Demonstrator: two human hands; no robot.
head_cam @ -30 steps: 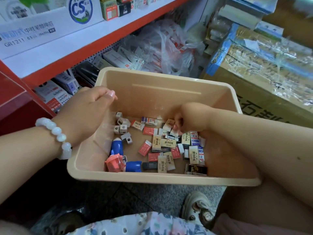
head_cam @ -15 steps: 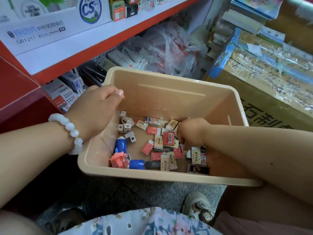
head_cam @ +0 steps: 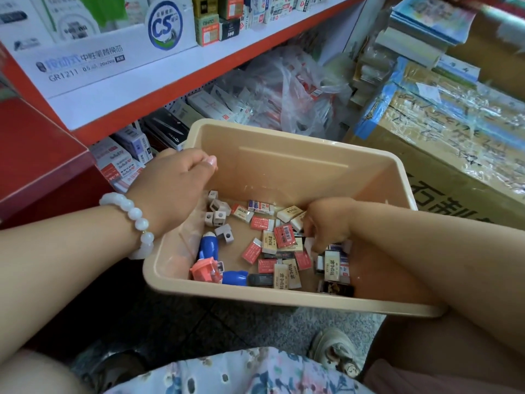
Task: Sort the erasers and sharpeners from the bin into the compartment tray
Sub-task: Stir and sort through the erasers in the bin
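A beige plastic bin (head_cam: 284, 297) rests in front of my lap. My left hand (head_cam: 173, 186), with a white bead bracelet on the wrist, grips its left rim. Inside lie several erasers (head_cam: 284, 237) in red, cream and white sleeves. At the left of the bin floor are small grey sharpeners (head_cam: 219, 218), a blue sharpener (head_cam: 208, 246) and a coral one (head_cam: 203, 271). My right hand (head_cam: 326, 223) reaches down into the pile, its fingertips pinched on what looks like a white eraser (head_cam: 309, 245). No compartment tray is in view.
A red-edged shelf (head_cam: 159, 109) with stationery boxes runs along the left and back. Under it sit packs and a plastic bag (head_cam: 287, 89). A taped cardboard carton (head_cam: 454, 143) stands at the right. My shoe (head_cam: 335, 351) and grey floor show below the bin.
My right hand has moved from the far side of the eraser pile nearer to me and closed its fingertips among the erasers. My left hand has kept its hold on the rim.
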